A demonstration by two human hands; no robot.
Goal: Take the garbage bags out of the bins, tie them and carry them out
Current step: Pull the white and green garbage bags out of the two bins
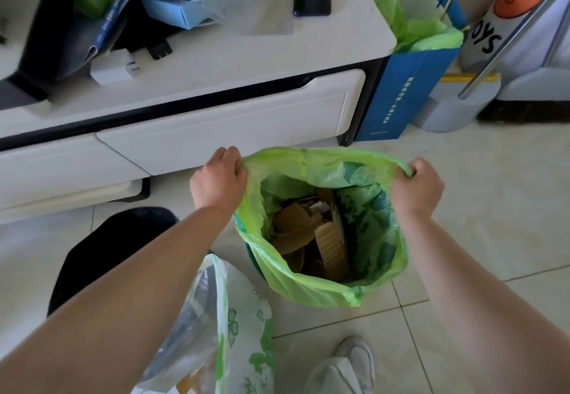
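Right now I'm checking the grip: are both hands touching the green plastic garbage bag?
Touching. The head view shows the left hand and right hand each fisted around the green plastic garbage bag rim.

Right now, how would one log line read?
step: lifting bag | left hand: grip on green bag rim | right hand: grip on rim | contents: cardboard | untied

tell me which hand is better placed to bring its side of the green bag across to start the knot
Neither clearly. The left hand and right hand each grip an opposite edge of the green garbage bag, held open over the cardboard scraps. Slight edge to the right: the white patterned bag sits under the left arm.
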